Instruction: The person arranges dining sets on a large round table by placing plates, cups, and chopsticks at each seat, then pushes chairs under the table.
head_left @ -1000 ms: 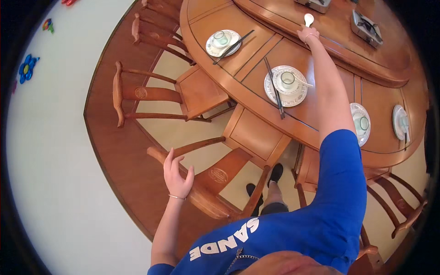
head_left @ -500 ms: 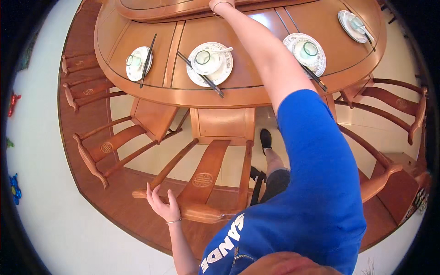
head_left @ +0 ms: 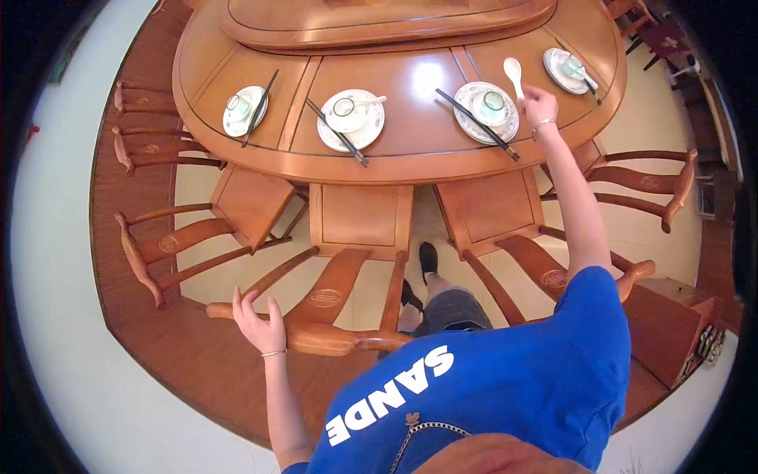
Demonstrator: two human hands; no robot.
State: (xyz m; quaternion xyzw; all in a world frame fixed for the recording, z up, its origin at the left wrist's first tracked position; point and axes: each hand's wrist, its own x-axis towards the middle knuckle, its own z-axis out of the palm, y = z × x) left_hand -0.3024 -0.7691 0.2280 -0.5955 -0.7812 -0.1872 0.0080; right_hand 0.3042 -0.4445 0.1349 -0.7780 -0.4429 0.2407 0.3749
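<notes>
My right hand (head_left: 539, 105) is closed round the handle end of a white soup spoon (head_left: 513, 73), its bowl pointing away from me. The hand hovers just right of a patterned plate (head_left: 469, 126) that carries a small bowl and a clear glass (head_left: 493, 102). Across that plate's left side lies a pair of black chopsticks (head_left: 478, 126). At the lower left, my left hand (head_left: 259, 324) is by the top rail of a carved wooden chair (head_left: 325, 340), its fingers spread and holding nothing. Whether the palm rests on the rail I cannot tell.
The wooden table (head_left: 410, 162) has a raised oval centre (head_left: 387, 24) at its far side. Similar settings stand on it: a plate (head_left: 353, 144) left of middle, another plate (head_left: 233, 126) farther left, and a plate (head_left: 557, 77) at right. Chairs (head_left: 257, 201) surround the near edge.
My right hand has come back from the raised centre toward the right-hand setting, and a spoon now shows in it. My left hand stays by the chair rail. The whole view has shifted.
</notes>
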